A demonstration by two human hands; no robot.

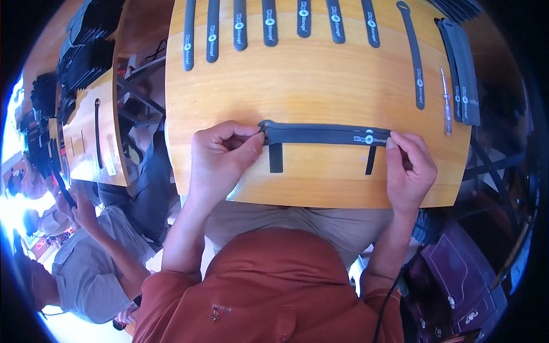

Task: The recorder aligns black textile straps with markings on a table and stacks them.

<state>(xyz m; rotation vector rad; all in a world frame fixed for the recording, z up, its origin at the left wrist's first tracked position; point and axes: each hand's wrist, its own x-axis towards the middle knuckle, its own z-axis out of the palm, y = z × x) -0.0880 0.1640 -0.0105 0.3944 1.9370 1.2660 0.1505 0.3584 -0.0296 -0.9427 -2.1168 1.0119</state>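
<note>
Head view: your left hand [220, 160] pinches the left end of a dark strap [323, 135] lying flat across the wooden counter [320, 86], and your right hand [409, 166] pinches its right end. More straps [269, 23] line the far edge.

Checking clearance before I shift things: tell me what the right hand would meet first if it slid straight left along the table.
Right hand would probably first meet the short black strip lying under the long strap it pinches.

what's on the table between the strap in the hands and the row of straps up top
Nothing: in the head view, bare wood of the table separates the held strap from the row of straps.
</note>
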